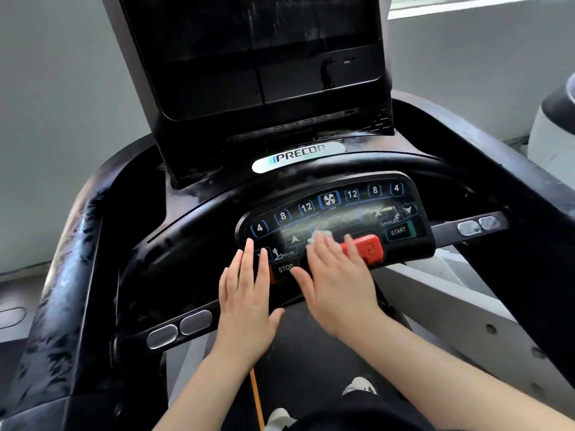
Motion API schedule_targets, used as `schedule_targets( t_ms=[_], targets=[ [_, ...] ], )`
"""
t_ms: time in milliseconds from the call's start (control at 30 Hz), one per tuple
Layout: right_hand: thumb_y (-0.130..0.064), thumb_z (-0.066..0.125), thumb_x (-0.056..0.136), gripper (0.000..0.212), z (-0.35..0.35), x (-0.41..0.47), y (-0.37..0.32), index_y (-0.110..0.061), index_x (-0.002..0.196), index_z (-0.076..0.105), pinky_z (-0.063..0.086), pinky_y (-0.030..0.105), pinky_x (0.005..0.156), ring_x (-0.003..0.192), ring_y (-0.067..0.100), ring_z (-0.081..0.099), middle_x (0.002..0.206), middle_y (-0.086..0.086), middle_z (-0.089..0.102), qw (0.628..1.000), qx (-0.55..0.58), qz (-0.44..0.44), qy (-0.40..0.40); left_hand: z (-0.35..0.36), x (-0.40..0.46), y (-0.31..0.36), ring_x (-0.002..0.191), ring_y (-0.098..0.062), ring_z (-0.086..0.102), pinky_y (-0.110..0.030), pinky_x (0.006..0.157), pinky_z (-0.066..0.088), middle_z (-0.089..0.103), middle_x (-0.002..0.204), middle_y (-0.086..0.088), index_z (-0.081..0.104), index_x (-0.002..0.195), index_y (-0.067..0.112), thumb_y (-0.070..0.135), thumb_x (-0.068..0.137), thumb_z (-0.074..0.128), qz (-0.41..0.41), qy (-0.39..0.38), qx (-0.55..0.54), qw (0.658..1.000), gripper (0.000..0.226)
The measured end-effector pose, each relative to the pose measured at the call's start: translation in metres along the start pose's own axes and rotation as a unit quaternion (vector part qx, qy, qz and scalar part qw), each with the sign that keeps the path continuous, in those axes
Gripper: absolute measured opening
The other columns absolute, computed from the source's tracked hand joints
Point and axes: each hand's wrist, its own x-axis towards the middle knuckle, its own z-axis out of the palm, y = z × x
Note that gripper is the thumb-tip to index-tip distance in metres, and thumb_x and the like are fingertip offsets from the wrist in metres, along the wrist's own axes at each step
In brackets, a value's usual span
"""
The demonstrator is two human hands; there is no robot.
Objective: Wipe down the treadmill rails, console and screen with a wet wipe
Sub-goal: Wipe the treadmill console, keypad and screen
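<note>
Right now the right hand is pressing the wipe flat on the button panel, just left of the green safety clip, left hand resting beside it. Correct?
One error: the safety clip is red, not green, per the head view. Otherwise correct: right hand presses the wipe flat on the button panel, left hand resting beside it.

There is one treadmill console (336, 213) with one dark screen (249, 35) above it. Six numbered buttons (306, 207) sit along its top edge, beside one fan button (329, 200). One red clip (367, 248), one wet wipe (323, 235), four silver grip sensors (196, 321) and two hands (249, 293) show.
</note>
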Motion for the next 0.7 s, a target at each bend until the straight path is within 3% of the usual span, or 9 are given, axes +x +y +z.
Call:
schedule_targets(
  t_ms=[167,300,400,467,567,700],
  targets=[
    [-0.044,0.005,0.102,0.070,0.005,-0.011,0.014,-0.012,0.124,0.063,0.021,0.048,0.110,0.129,0.016,0.049,0.133,0.002,0.058,0.998,0.006,-0.056,0.028,0.000,0.005,0.003,0.134,-0.033,0.022,-0.048,0.110,0.024,0.020,0.150,-0.017,0.029,0.140,0.006,0.030,0.045,0.092,0.013,0.009,-0.004,1.000,0.117],
    [-0.047,0.001,0.101,0.073,0.002,-0.001,0.060,-0.014,0.126,0.061,0.013,0.045,0.109,0.128,0.018,0.050,0.135,0.002,0.056,0.998,0.018,0.044,0.047,-0.001,0.007,0.006,0.134,-0.033,0.023,-0.045,0.106,0.017,0.022,0.150,-0.016,0.030,0.139,0.006,0.030,0.045,0.091,0.017,0.007,-0.004,1.000,0.115],
    [-0.054,-0.004,0.095,0.076,0.011,0.000,0.084,-0.015,0.145,0.038,-0.005,0.037,0.114,0.143,0.013,0.022,0.154,0.001,0.030,0.993,0.032,0.098,0.050,-0.002,0.007,0.007,0.133,-0.033,0.024,-0.046,0.106,0.018,0.022,0.149,-0.015,0.029,0.139,0.007,0.030,0.043,0.092,0.024,0.004,0.006,1.000,0.117],
    [-0.058,-0.002,0.093,0.078,0.019,-0.003,0.075,-0.012,0.149,0.027,-0.005,0.038,0.115,0.145,0.016,0.008,0.157,0.006,0.018,0.992,0.065,0.099,0.050,-0.001,0.007,0.008,0.133,-0.033,0.025,-0.047,0.107,0.018,0.023,0.149,-0.015,0.029,0.140,0.006,0.030,0.043,0.092,0.029,0.001,0.014,0.999,0.118],
    [-0.051,0.010,0.099,0.069,0.023,-0.010,0.039,-0.005,0.142,0.040,0.008,0.041,0.115,0.142,0.025,0.024,0.151,0.012,0.033,0.996,0.058,0.020,0.067,0.000,0.009,0.009,0.134,-0.033,0.025,-0.047,0.107,0.017,0.025,0.149,-0.016,0.030,0.140,0.005,0.030,0.042,0.092,0.035,-0.004,0.020,0.999,0.118],
    [-0.047,0.027,0.095,0.063,0.033,-0.023,0.015,-0.009,0.144,0.039,0.018,0.042,0.113,0.142,0.020,0.025,0.153,0.007,0.032,0.992,-0.011,-0.112,0.049,-0.001,0.010,0.007,0.134,-0.032,0.025,-0.047,0.107,0.017,0.026,0.148,-0.017,0.030,0.140,0.005,0.029,0.043,0.092,0.038,-0.006,0.026,0.999,0.118]
  ],
)
